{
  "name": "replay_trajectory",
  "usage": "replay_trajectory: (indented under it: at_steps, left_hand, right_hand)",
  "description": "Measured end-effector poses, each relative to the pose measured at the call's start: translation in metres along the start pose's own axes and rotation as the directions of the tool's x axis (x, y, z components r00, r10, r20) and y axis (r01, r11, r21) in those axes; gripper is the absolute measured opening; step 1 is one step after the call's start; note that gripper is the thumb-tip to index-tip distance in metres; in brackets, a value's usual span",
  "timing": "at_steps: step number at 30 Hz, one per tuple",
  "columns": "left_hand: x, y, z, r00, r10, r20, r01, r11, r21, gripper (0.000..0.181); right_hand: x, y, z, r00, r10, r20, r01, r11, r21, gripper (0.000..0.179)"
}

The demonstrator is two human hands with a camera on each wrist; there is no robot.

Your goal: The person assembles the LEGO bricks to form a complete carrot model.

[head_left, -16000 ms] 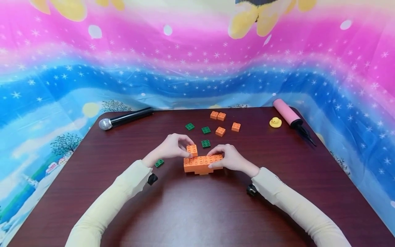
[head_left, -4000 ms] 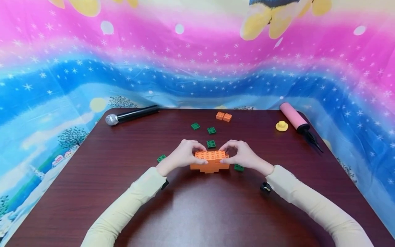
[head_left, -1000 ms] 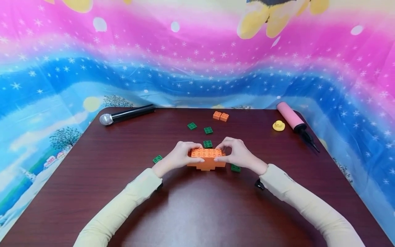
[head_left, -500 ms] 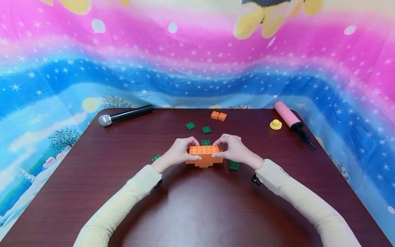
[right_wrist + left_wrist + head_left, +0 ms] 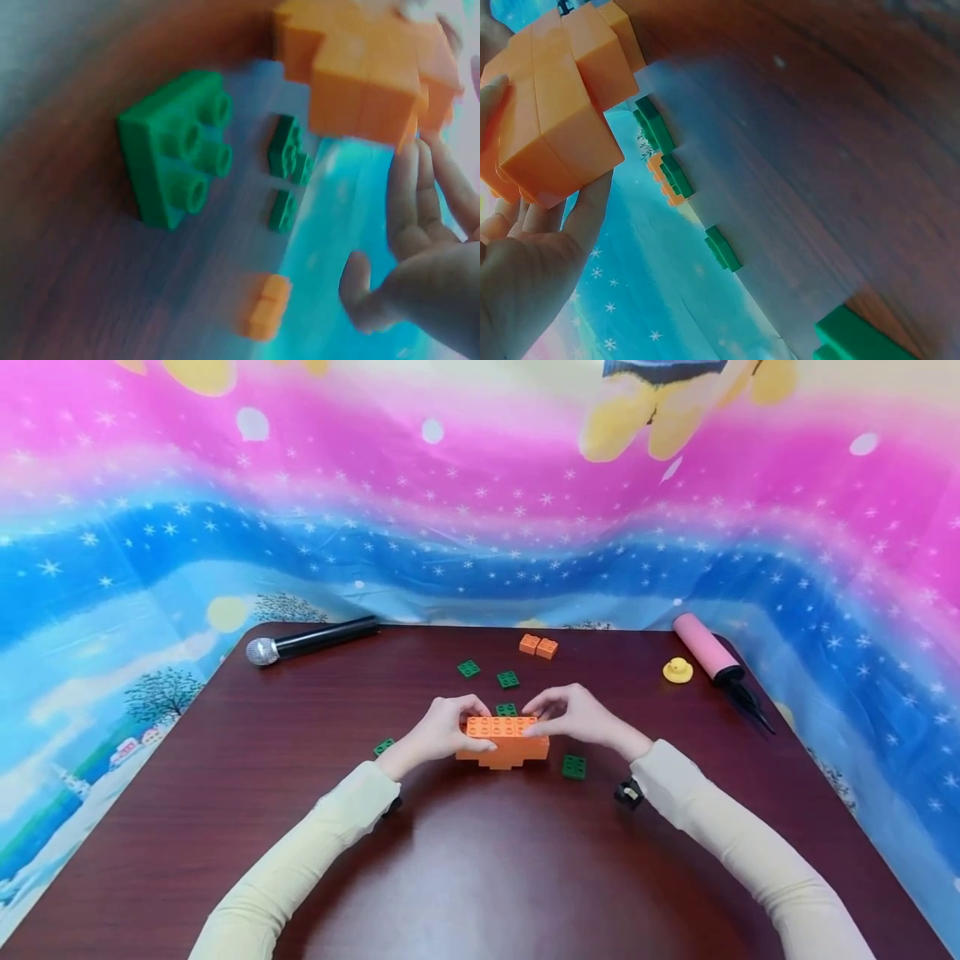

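Note:
An orange stepped build of toy building bricks (image 5: 498,750), wider in its upper rows than at its base, stands in front of me in the head view. At its left end my left hand (image 5: 442,731) grips the top row, thumb in front and fingers behind. My right hand (image 5: 581,718) is at the right end, its thumb over the front top edge and its fingers at the back. In the right wrist view the right hand's fingers (image 5: 405,187) meet the build's edge, with one digit held apart. A green brick (image 5: 574,767) lies just right of the build.
Several more green bricks (image 5: 507,679) lie behind and left of the build. Two loose orange bricks (image 5: 547,648) sit near the far edge. A microphone (image 5: 315,641) lies back left; a yellow rubber duck (image 5: 678,670) and pink hand pump (image 5: 705,647) are back right.
Since 16 s ago, a top row of orange bricks was added, two loose orange bricks left the table, and a green brick shows at right. Just now my right hand has shifted up on the build.

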State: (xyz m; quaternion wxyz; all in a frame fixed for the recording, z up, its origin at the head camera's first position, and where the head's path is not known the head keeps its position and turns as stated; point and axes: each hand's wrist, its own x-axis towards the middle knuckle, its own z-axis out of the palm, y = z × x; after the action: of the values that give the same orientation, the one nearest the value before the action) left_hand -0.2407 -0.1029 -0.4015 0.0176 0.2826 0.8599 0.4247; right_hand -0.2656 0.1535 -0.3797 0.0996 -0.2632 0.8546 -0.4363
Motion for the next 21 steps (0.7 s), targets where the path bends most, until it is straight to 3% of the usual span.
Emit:
replay_trajectory:
  at_steps: [4, 7, 10, 14, 16, 21]
  left_hand:
    - [0.000, -0.002, 0.001, 1.000, -0.021, -0.002, 0.021, 1.000, -0.011, 0.035]
    - [-0.003, -0.002, 0.000, 0.999, -0.032, -0.004, 0.032, 0.999, -0.018, 0.035]
    - [-0.005, -0.003, 0.000, 0.999, -0.047, -0.009, 0.047, 0.999, -0.021, 0.035]
    - [-0.006, -0.003, 0.001, 0.998, -0.056, -0.010, 0.056, 0.998, -0.028, 0.035]
    - [-0.005, -0.002, 0.002, 0.998, -0.058, -0.007, 0.058, 0.998, -0.030, 0.035]
    - [-0.005, -0.003, 0.001, 0.998, -0.067, -0.006, 0.067, 0.997, -0.044, 0.034]
  right_hand:
    - [0.021, 0.017, -0.018, 0.990, 0.138, -0.020, -0.132, 0.974, 0.183, 0.045]
    - [0.040, 0.035, -0.029, 0.969, 0.241, -0.060, -0.214, 0.932, 0.293, 0.048]
    - [0.060, 0.056, -0.035, 0.932, 0.350, -0.094, -0.289, 0.874, 0.391, 0.049]
    - [0.076, 0.078, -0.042, 0.868, 0.487, -0.099, -0.385, 0.785, 0.485, 0.050]
    - [0.082, 0.083, -0.043, 0.847, 0.525, -0.082, -0.410, 0.743, 0.529, 0.051]
    - [0.093, 0.074, -0.044, 0.833, 0.551, -0.055, -0.413, 0.684, 0.602, 0.058]
